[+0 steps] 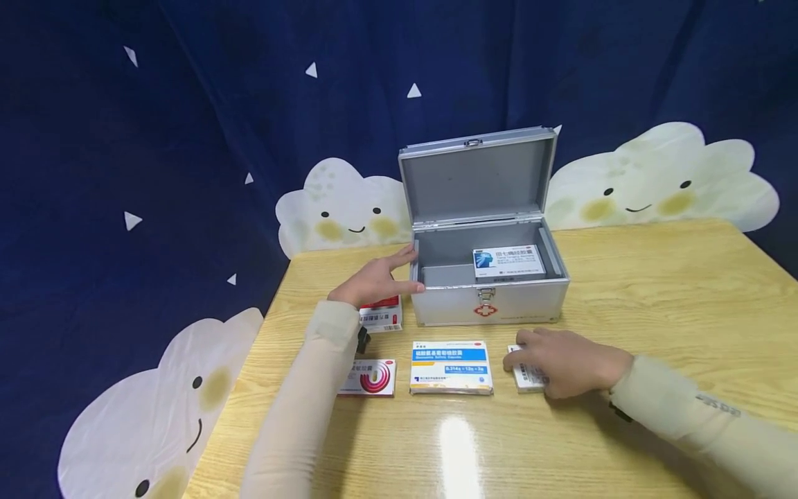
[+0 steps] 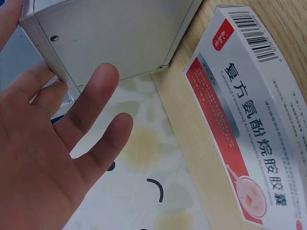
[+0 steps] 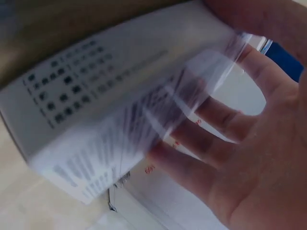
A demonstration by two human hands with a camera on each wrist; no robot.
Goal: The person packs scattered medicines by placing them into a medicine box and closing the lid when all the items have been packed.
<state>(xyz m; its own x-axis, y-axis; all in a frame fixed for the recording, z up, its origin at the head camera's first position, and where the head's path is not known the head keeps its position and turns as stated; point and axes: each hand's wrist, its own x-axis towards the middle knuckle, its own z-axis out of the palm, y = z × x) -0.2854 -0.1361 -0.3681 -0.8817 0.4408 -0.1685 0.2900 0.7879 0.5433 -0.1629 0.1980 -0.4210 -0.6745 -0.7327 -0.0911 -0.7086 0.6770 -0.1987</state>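
My left hand (image 1: 377,276) rests on the left end of a silver metal first-aid case (image 1: 524,303), its lid raised. In the left wrist view its fingers (image 2: 92,103) spread along the case wall. My right hand (image 1: 570,362) grips a white medicine box (image 1: 526,374) on the table, right of the case's front. The right wrist view has this box (image 3: 72,100) between thumb and fingers, its printing blurred. Inside the case lies a white and blue medicine box (image 1: 508,262).
A red and white medicine box (image 1: 382,319) lies beneath my left wrist. Nearer me are a box with red rings (image 1: 373,378) and a blue, white and yellow box (image 1: 451,367). The wooden table (image 1: 661,291) backs onto a dark blue curtain (image 1: 349,41) with clouds.
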